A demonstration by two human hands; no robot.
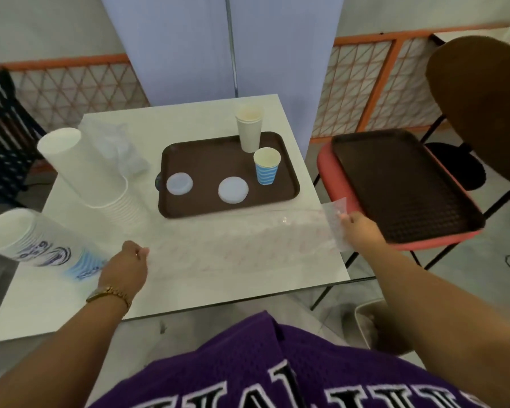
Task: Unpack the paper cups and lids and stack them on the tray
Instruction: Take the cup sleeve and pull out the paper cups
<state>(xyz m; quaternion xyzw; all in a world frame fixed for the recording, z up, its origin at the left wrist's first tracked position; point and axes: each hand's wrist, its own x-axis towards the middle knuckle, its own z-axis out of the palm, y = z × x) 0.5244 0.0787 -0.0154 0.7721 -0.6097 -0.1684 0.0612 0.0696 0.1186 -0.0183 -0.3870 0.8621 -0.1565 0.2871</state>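
A clear plastic sleeve [248, 245] stretches flat across the near table between my hands. My left hand [127, 266] pinches its left end, next to a lying stack of blue-printed cups [39, 242]. My right hand [362, 231] grips the sleeve's right end past the table edge. A brown tray [206, 163] holds a short stack of plain cups [249, 128], one blue-striped cup [266, 166] and two white lids [179, 183] [233, 189]. A long stack of white cups [92, 169] lies left of the tray.
Crumpled clear wrapping [121, 145] sits behind the white stack. To the right, brown and red trays [401, 187] rest on a chair seat, with a brown chair back [480, 104] beyond. A dark chair [3, 136] stands at the left.
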